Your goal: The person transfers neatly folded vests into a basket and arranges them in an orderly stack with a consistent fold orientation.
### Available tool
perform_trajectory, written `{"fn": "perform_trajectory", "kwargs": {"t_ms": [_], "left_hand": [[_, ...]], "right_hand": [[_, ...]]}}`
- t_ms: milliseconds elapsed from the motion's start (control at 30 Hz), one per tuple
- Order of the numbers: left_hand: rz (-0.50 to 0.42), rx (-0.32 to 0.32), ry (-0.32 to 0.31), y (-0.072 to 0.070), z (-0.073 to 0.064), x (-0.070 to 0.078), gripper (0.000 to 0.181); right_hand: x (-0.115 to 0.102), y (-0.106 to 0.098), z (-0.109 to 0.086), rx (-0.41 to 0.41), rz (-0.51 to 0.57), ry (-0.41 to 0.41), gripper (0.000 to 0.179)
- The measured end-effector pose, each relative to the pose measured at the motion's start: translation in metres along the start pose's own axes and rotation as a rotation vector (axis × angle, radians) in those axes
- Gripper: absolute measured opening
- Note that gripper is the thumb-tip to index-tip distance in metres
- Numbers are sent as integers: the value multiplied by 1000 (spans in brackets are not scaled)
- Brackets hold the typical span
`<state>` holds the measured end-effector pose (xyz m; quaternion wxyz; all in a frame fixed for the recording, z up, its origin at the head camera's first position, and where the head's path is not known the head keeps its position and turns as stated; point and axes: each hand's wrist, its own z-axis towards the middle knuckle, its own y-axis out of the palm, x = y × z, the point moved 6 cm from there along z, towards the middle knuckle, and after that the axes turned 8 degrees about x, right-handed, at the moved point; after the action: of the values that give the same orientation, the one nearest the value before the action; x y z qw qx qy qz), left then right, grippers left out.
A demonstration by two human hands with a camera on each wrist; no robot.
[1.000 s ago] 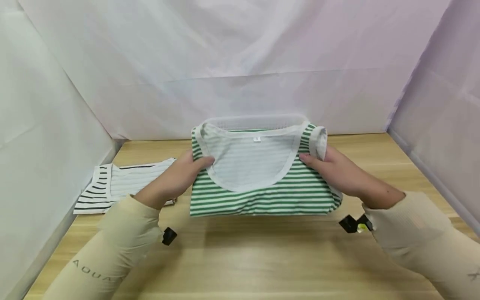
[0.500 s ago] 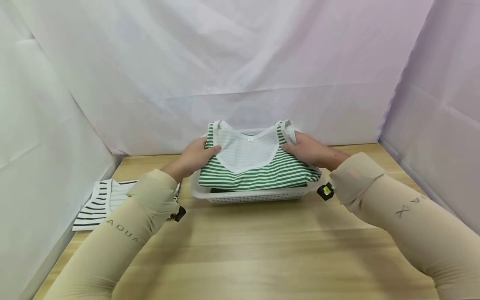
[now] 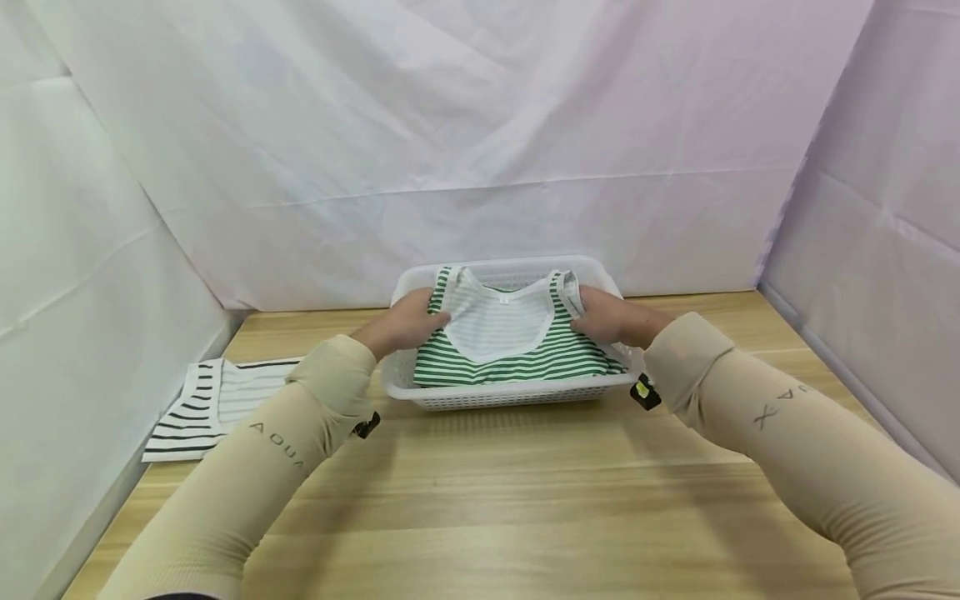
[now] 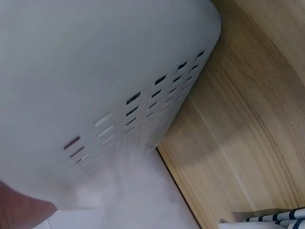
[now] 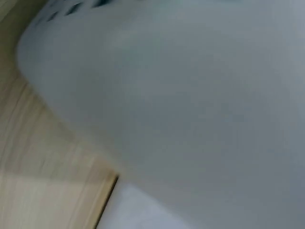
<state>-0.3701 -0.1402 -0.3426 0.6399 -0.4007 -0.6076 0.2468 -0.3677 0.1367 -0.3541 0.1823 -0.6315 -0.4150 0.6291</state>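
A folded green-and-white striped tank top (image 3: 510,367) with white neck trim lies within a white plastic basket (image 3: 495,396) in the head view. My left hand (image 3: 408,321) grips its left shoulder side, thumb on top near the neckline. On the opposite side my right hand (image 3: 603,317) holds the right shoulder strap, thumb over the front. The fingers of both hands are hidden under the fabric. In the left wrist view, the basket's slotted wall (image 4: 95,71) fills most of the picture, with a bit of the hand at lower left. The right wrist view mostly shows the basket wall (image 5: 167,95).
A black-and-white striped garment (image 3: 198,408) lies folded at the left of the wooden table (image 3: 510,500), partly behind the left sleeve. White cloth hangings (image 3: 480,108) stand at the back and both sides; the basket sits close to the back one.
Both hands carried the tank top away from the body and lowered it into the basket. The basket was mostly hidden behind the garment a second ago, and its rim now shows.
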Motion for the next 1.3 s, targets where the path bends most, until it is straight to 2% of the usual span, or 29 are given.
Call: {"fn": "perform_trajectory", "kwargs": {"t_ms": [167,367,533,633,733,900,1067,1133,1200,1300], "left_hand": [[85,13,9,2,3,2,64],[134,35,-14,5,2,1,74],[154,57,-31,6,-1,3,84],[167,70,-34,6,-1,3,88],[203,79,-20,7,-2,3,89],[293,99,37,8,-4,5,80],[466,173,148,9,-11,11,53],[502,192,174,8,-15,13,45],[522,188,209,9,-18,16,40],[553,126,294,14,-20,21,40]], "right_hand": [[2,2,1,93,-76,-11,62],[5,8,2,156,-105,5,65],[3,7,4,220,-169,-30,78],[2,7,4,239,-193,-34,88],[2,9,4,223,-207,-20,92],[-1,11,3,209,-272,-33,87],[-12,10,-10,274,-453,-129,64],[-19,11,-17,299,-520,-187,54],[-27,15,-24,308,-547,-256,46],[-38,24,-32,252,-486,-347,40]]}}
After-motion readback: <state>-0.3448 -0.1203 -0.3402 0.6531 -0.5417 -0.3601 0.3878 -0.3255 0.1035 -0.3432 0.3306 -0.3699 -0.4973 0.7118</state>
